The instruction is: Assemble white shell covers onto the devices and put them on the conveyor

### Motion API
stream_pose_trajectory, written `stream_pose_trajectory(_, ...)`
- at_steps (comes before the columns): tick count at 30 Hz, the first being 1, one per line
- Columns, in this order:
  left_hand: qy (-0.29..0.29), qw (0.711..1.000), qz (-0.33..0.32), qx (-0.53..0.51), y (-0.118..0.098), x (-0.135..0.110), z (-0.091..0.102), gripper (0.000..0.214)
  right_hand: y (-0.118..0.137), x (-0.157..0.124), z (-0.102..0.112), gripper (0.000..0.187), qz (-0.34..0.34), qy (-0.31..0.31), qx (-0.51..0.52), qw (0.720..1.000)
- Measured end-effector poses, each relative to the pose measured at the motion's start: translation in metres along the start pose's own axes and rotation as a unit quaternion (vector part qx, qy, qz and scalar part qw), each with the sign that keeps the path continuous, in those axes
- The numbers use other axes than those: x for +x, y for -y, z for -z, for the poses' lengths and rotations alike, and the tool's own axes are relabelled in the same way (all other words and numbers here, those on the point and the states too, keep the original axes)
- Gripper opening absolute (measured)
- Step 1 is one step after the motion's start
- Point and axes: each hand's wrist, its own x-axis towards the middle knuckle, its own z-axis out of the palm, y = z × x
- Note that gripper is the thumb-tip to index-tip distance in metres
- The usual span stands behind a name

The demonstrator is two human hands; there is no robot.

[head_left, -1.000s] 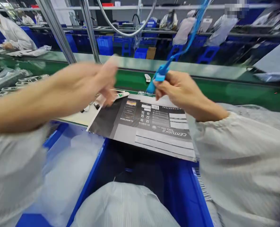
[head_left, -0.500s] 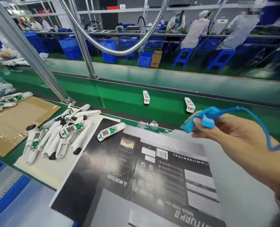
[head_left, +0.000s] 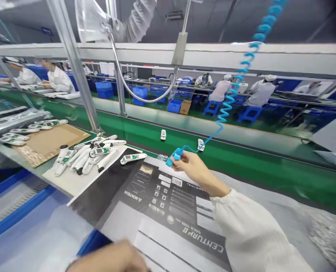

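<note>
"Blue, smooth-looking material: how would you expect this fitting (head_left: 177, 154) to handle?"

"I judge it light, and perhaps partly soft. The coiled cord (head_left: 226, 105) joined to it looks springy, so it may pull a little toward the upper right. I cannot tell whether it is a strap or a nozzle."

"Fragile, or slippery?"

"Not very fragile, I suppose, but a smooth surface could turn between the fingers. The thicker body, near where the cord enters, seems the best place to take hold."

"And how does the right hand (head_left: 194, 169) stand?"

"It is nearly closed, with the thumb and fingers pinching the blue fitting. The fitting is at the fingertips, on the left side of the hand, over the far edge of the MONTECH-printed sheet (head_left: 153, 213). Whether it touches the sheet, I cannot tell."

"What about the left hand (head_left: 111, 258)?"

"It is blurred and cut by the lower edge of the view, well apart from the fitting. How far open it is, or whether it holds something, I cannot tell."
</note>
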Motion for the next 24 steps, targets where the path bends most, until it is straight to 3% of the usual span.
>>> stream_pose_trajectory(1,-0.041,0.999,-0.011,0.015,-0.01,-0.001,-0.002,0.03,0.0,-0.01,-0.008,0.024,0.009,0.018,-0.014,1.0)
stream_pose_trajectory(3,-0.187,0.98,-0.058,0.046,-0.029,0.01,0.0,0.027,0.0,-0.026,-0.024,0.016,0.035,0.041,-0.056,0.997)
stream_pose_trajectory(5,-0.352,0.927,-0.115,0.063,-0.043,0.035,0.009,0.024,-0.001,-0.036,-0.038,0.008,0.071,0.029,-0.13,0.988)
stream_pose_trajectory(7,-0.42,0.894,-0.14,0.069,-0.049,0.064,0.017,0.033,-0.005,-0.041,-0.049,0.003,0.102,-0.008,-0.224,0.969)
stream_pose_trajectory(10,-0.411,0.902,-0.126,0.045,-0.044,0.097,0.027,0.017,-0.013,-0.043,-0.061,0.004,0.096,-0.048,-0.291,0.951)
stream_pose_trajectory(13,-0.412,0.905,-0.103,-0.004,-0.034,0.114,0.04,0.019,-0.021,-0.039,-0.07,0.025,0.077,-0.157,-0.275,0.945)
stream_pose_trajectory(15,-0.415,0.904,-0.092,-0.038,-0.028,0.123,0.053,0.023,-0.025,-0.032,-0.079,0.028,0.07,-0.203,-0.271,0.938)
stream_pose_trajectory(20,-0.38,0.911,-0.066,-0.148,-0.018,0.146,0.086,0.04,-0.027,-0.006,-0.1,0.023,-0.001,-0.138,-0.224,0.965)
stream_pose_trajectory(24,-0.285,0.914,-0.07,-0.279,-0.011,0.148,0.112,0.049,-0.027,0.012,-0.106,0.032,0.023,-0.14,-0.286,0.948)
